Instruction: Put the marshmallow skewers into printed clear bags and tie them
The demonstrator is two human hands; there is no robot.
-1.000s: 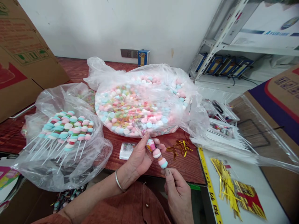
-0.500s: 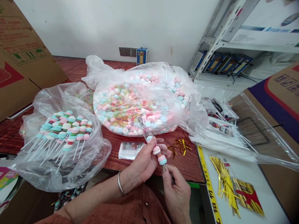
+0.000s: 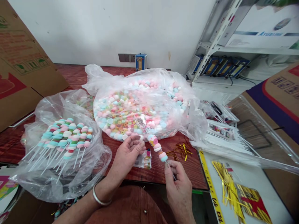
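My right hand pinches the bottom of a marshmallow skewer, its fingers closed round the stick just below the lowest blue piece. A clear printed wrapper covers the skewer, and its flat end sticks out past the top marshmallow. To the left of the skewer, apart from it, is my left hand. Its fingers are loosely bent and nothing shows in them. Partly hidden behind that hand, a stack of printed clear bags lies on the table. Gold twist ties are scattered to the right of the skewer.
A big plastic-covered heap of marshmallows and ring candies fills the back. Finished skewers lie on plastic at left. White sticks and more yellow ties are at right. Cardboard boxes flank the table.
My left hand has let go of the wrapped skewer and moved left. My right hand still holds the stick, in nearly the same place.
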